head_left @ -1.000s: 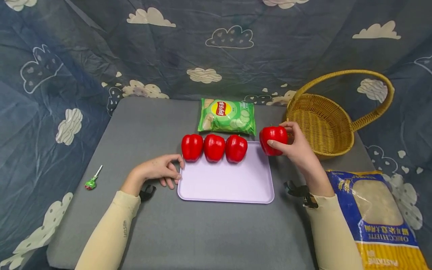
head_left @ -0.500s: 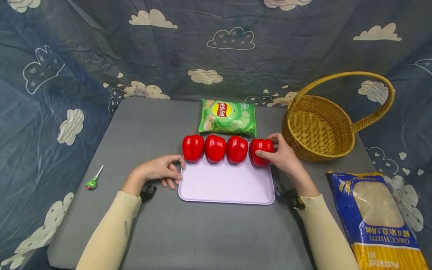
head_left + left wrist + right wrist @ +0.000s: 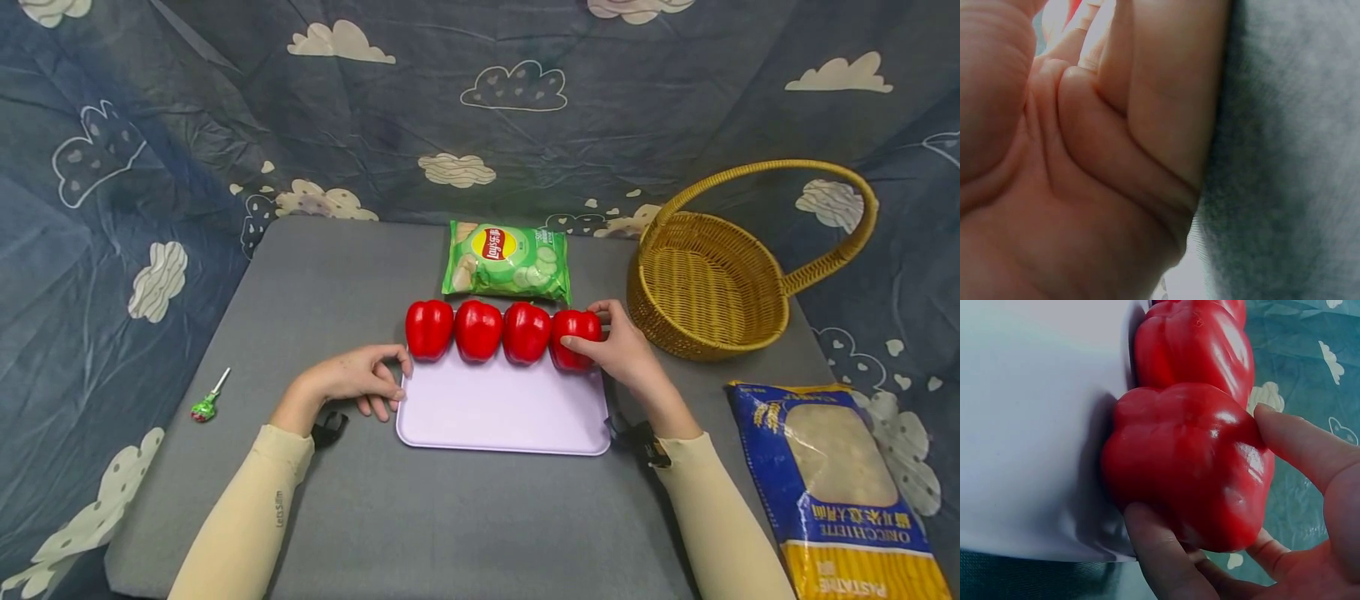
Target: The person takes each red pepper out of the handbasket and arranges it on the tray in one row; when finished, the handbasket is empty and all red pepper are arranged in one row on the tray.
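Four-lobed, glossy red bell peppers stand in a row along the back of a lilac tray (image 3: 502, 417). The rightmost bell pepper (image 3: 576, 337) is in my right hand (image 3: 626, 346), thumb on its front and fingers behind. In the right wrist view this bell pepper (image 3: 1191, 469) sits against its neighbour (image 3: 1194, 350), with fingers and thumb round its near side. Bell peppers at the left (image 3: 429, 331), the centre left (image 3: 478, 331) and the centre right (image 3: 527, 332) stand unheld. My left hand (image 3: 360, 379) lies with loosely bent fingers at the tray's left rim; its palm (image 3: 1085, 187) fills the left wrist view.
Behind the tray lies a green chip bag (image 3: 510, 260). A wicker basket (image 3: 708, 283) with a tall handle stands at the back right, near my right hand. A blue and yellow pasta bag (image 3: 847, 483) lies at the right, a lollipop (image 3: 206, 404) at the left.
My right hand has carried the fourth bell pepper leftward from beside the basket onto the tray's back right corner, against the row. The left hand has stayed at the rim.
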